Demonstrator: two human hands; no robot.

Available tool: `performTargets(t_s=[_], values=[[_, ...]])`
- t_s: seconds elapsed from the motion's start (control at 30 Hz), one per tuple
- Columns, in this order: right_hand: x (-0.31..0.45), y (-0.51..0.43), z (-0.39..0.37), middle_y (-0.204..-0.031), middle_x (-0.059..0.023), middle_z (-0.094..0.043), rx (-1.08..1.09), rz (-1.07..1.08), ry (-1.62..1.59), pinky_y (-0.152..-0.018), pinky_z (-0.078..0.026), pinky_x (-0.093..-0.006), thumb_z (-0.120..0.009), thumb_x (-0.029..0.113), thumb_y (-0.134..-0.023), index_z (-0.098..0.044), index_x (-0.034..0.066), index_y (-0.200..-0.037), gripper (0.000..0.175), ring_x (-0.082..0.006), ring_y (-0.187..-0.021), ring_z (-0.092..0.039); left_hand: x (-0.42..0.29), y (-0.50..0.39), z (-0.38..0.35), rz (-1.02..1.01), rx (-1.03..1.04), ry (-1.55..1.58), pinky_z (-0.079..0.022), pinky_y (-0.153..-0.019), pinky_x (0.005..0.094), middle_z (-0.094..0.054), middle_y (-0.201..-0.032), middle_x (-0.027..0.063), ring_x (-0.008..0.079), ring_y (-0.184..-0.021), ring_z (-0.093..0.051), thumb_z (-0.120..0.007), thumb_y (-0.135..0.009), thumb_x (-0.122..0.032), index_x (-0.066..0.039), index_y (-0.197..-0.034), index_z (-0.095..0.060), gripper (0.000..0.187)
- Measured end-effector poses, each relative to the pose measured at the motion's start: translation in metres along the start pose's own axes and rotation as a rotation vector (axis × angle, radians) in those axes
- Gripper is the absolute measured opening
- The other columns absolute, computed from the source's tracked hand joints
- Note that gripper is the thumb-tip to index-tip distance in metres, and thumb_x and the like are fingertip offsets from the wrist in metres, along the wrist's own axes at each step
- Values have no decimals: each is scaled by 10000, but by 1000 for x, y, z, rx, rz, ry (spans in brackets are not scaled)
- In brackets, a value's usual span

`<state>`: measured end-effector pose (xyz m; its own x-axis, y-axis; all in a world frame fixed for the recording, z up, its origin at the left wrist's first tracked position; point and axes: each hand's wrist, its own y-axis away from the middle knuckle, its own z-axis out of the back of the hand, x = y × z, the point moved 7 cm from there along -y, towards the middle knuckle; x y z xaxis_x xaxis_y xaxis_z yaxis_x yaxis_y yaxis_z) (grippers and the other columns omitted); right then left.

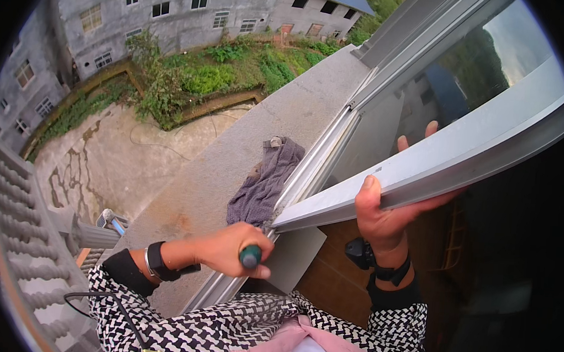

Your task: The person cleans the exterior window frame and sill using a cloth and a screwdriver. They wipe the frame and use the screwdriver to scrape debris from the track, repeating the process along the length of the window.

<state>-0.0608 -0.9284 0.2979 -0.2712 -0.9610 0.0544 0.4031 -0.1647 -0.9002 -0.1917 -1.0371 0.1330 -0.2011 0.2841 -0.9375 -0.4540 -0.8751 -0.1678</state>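
Observation:
My left hand (236, 250) is closed around a dark green handle (250, 257) with a grey end, just above the window track; whatever the handle belongs to is hidden below the fist. My right hand (386, 211) grips the white frame of a sliding window sash (418, 160), with the thumb on its edge and two fingertips showing past its far side. The sash stands angled away from the track (224, 288), its lower corner near my left hand. A crumpled dark purple cloth (269, 189) lies on the concrete ledge (204, 186) beside the track.
Beyond the ledge is a drop to a concrete yard (113, 161) and a planted garden strip (206, 74). A stone balustrade (30, 248) curves along the left. Other window glass (386, 129) stands past the sash. Inside, a pale flat panel (296, 259) lies over brown flooring (339, 276).

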Motion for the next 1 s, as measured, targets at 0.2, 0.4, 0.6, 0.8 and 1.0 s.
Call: performTargets(t_s=[0.2,0.4,0.6,0.8,1.0], values=[[3,-1,1,-1627,-288,-58,-1,-32,-27,-1076,-442,-591,-591,126,-750,274,175,-1560,1186,-522,-1448,-296,-15,3,109,-381,-464,384,-442,-746,346,-557,-619,-3,151,-542,-517,-752,-908,-329,-97,-724,-499,390],[2,-9,1,-1628,-305,-72,-83,-39,-73,-1056,-452,-604,-584,149,-748,259,195,-1564,1174,-541,-1434,-309,75,-66,139,-329,-536,521,-492,-471,254,-561,-841,120,161,-666,-567,-734,-930,-196,-33,-800,-535,288],[0,-8,1,-1623,-313,-94,-72,-38,-44,-1042,-465,-614,-582,188,-756,234,215,-1570,1153,-548,-1421,-324,153,-106,127,-115,-593,393,-468,-473,272,-556,-673,14,113,-544,-597,-733,-921,-148,-71,-748,-541,270],[0,-7,1,-1621,-307,-83,-56,-56,-42,-1044,-461,-617,-592,196,-757,238,212,-1567,1160,-544,-1423,-321,137,-117,129,-342,-626,857,-511,-506,281,-585,-813,77,166,-618,-609,-724,-934,-187,-47,-808,-543,261],[-1,-7,0,-1621,-283,-10,-27,-75,-69,-1066,-418,-617,-604,160,-738,293,173,-1546,1207,-545,-1440,-287,102,-125,137,-103,-727,-354,-540,-569,400,-623,-752,111,286,-770,-633,-717,-846,-151,-67,-783,-589,165]])
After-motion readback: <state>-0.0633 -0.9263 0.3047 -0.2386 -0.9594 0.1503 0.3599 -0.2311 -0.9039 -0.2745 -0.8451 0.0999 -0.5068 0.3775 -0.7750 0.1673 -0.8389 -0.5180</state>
